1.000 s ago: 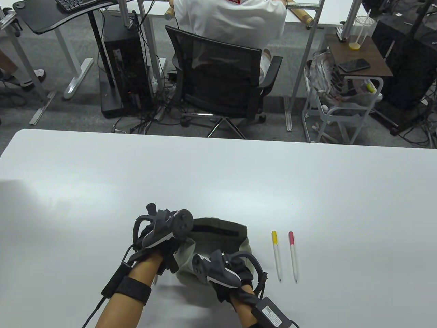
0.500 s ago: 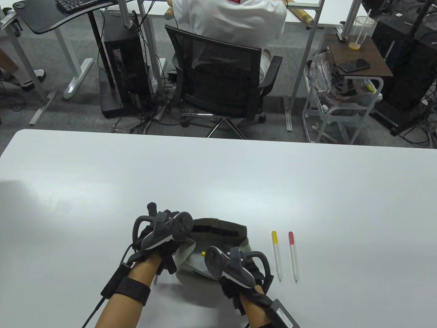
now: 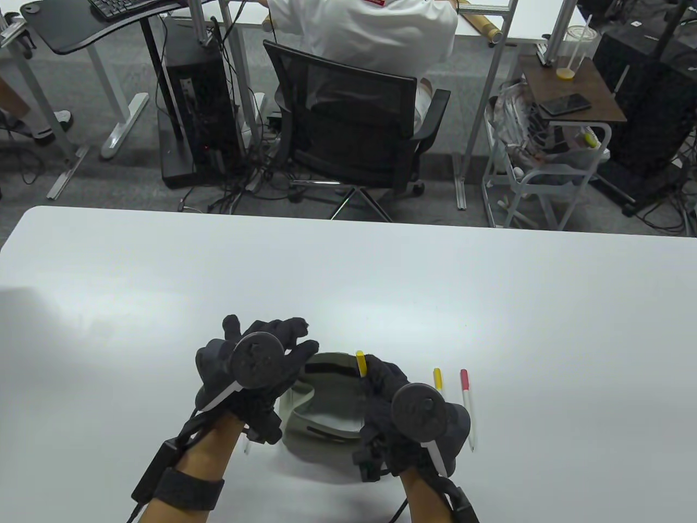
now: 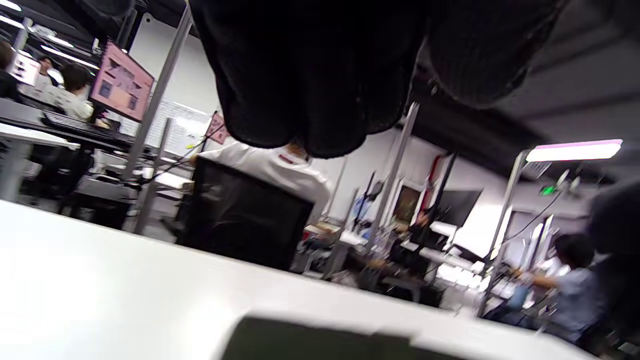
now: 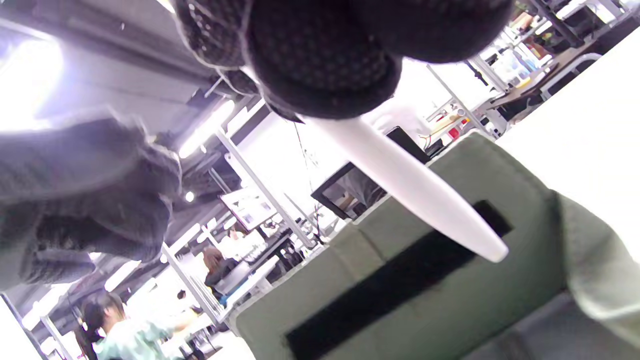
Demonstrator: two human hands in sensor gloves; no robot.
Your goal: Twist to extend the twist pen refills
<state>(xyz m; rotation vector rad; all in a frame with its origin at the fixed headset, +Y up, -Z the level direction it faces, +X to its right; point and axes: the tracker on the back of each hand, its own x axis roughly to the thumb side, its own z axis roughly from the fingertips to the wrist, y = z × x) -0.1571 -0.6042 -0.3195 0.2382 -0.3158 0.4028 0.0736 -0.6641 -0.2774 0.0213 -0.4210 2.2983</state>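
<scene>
My right hand grips a white twist pen with a yellow cap over an open olive-green pouch. In the right wrist view the pen's white barrel points down from my fingers toward the pouch. My left hand is lifted just left of the pouch with fingers spread, holding nothing. Two more white pens lie on the table right of the pouch, one with a yellow cap and one with a red cap.
The white table stretches wide beyond the hands. Past its far edge are an office chair with a seated person, a computer tower and a small side table.
My right hand has come up out of the pouch holding a yellow-capped pen. My left hand has let go of the pouch's edge and turned palm down with fingers spread.
</scene>
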